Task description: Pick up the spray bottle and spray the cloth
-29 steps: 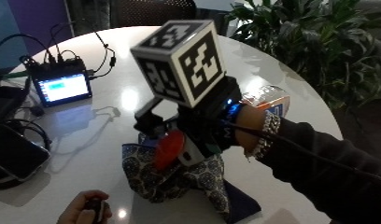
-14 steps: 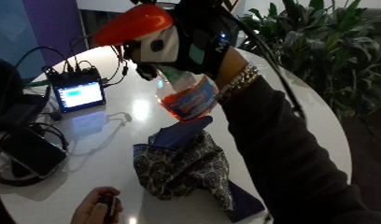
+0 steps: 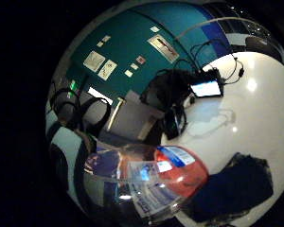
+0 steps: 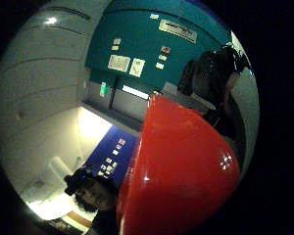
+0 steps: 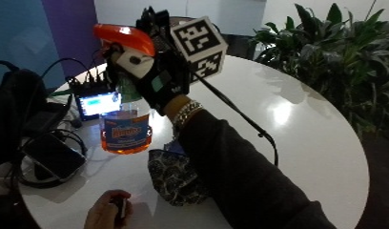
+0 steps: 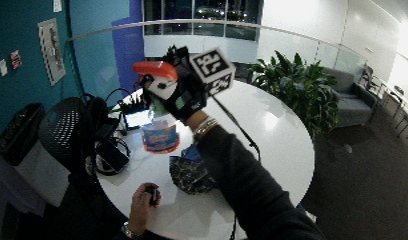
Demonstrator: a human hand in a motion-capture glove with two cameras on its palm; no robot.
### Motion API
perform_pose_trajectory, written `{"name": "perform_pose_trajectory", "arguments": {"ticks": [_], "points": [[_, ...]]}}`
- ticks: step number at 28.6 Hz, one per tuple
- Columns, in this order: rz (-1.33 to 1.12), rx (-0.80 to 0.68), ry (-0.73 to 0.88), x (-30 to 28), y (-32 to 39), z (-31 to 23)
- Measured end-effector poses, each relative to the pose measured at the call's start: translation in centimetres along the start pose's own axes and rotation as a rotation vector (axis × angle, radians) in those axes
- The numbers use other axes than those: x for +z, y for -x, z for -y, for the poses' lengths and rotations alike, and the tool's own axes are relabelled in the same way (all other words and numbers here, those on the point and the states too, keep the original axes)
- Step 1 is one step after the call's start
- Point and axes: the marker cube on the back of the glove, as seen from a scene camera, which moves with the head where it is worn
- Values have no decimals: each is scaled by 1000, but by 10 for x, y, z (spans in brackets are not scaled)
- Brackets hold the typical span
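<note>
From the outside view I see the gloved right hand [image 5: 158, 81] raised well above the white round table [image 5: 309, 138], its fingers curled round the neck of the spray bottle [image 5: 126, 129] just under the orange trigger head [image 5: 123, 39]. The bottle hangs upright in that grip, clear of the tabletop; its clear body shows orange liquid in the lower part and a blue and red label [image 5: 127, 130]. In the wide outside view the bottle [image 6: 161, 135] is likewise off the table, held up in front of the person.

The cloth [image 5: 175, 174], dark with a fine pattern, lies crumpled on the table below and slightly toward the person from the bottle, apart from it. The person's dark sleeve [image 5: 245, 176] crosses over part of it.

The bare left hand [image 5: 108, 214] rests at the near table edge, curled round a small dark object I cannot identify.

On the far side of the table from the cloth sits a small device with a lit screen [image 5: 98, 103], with cables around it, and a dark pouch [image 5: 52, 155] beside it. A leafy plant [image 5: 334, 52] stands beyond the table.

The thumb side palm view is filled largely by the orange head [image 4: 181, 176]. The little finger side palm view shows the bottle's body [image 3: 146, 182] close to the palm, with the dark cloth [image 3: 234, 187] on the white table beyond it.
</note>
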Motion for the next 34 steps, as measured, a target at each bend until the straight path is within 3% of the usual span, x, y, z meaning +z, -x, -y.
{"name": "perform_pose_trajectory", "arguments": {"ticks": [13, 25, 34], "points": [[-4, 132, -33, 20, -83, -33], [-72, -15, -14, 25, -46, -15], [-82, 3, -14, 22, -51, -14]]}}
